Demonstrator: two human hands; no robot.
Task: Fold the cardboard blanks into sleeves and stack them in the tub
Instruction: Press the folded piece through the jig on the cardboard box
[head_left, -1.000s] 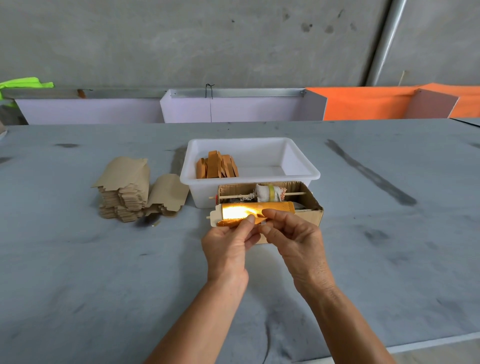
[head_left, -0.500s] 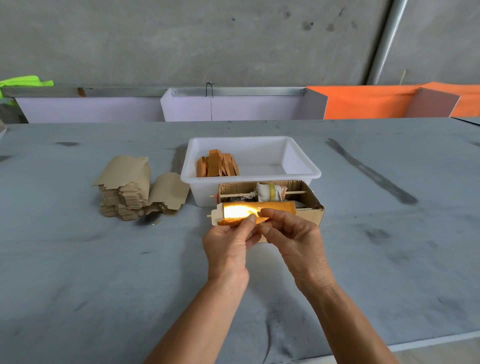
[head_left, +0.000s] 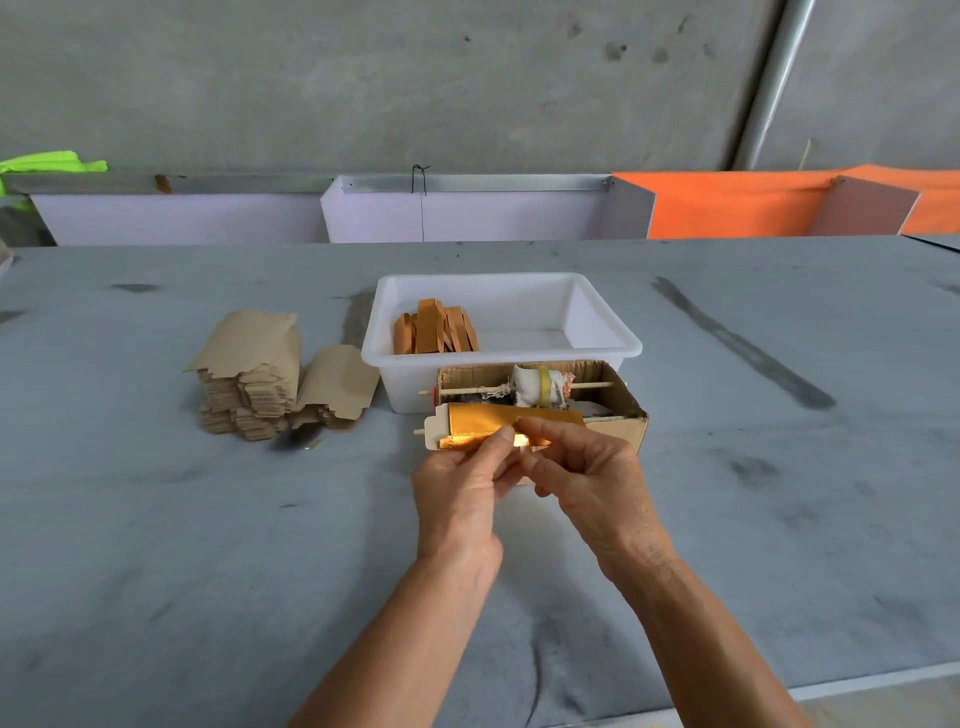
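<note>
Cardboard blank (head_left: 498, 422), gold-faced, is held at frame centre, just in front of the small open cardboard box (head_left: 621, 422) and near the white tub (head_left: 602, 340).

Head view, hands. The blank is pinched along its lower edge by both hands. The left hand (head_left: 460, 499) has thumb and forefinger curled onto the blank from below left; the right hand (head_left: 597, 480) has its fingertips closed on the edge just beside them. A pale unprinted tab projects at the blank's left end.

Head view, change. Compared with half a second ago, the bright glare that covered the left part of the gold face is reduced to a small patch at the lower edge, by the fingertips. More of the upper panel is seen as flat gold. This is read as the lower panel being turned over along a crease; the grip points are otherwise little shifted.

Head view, task state. The fold is judged to be in progress, the sleeve not yet closed. A few finished orange-brown sleeves (head_left: 434, 333) stand in the tub's left end; most of the tub floor is uncovered. A tall pile of unfolded blanks (head_left: 249, 379) lies at centre left of the frame, so the task is judged to be at an early stage.

Head view, rest. A cloth-wrapped roll on a thin stick (head_left: 535, 387) lies inside the box. All items rest on a grey table (head_left: 208, 571).
</note>
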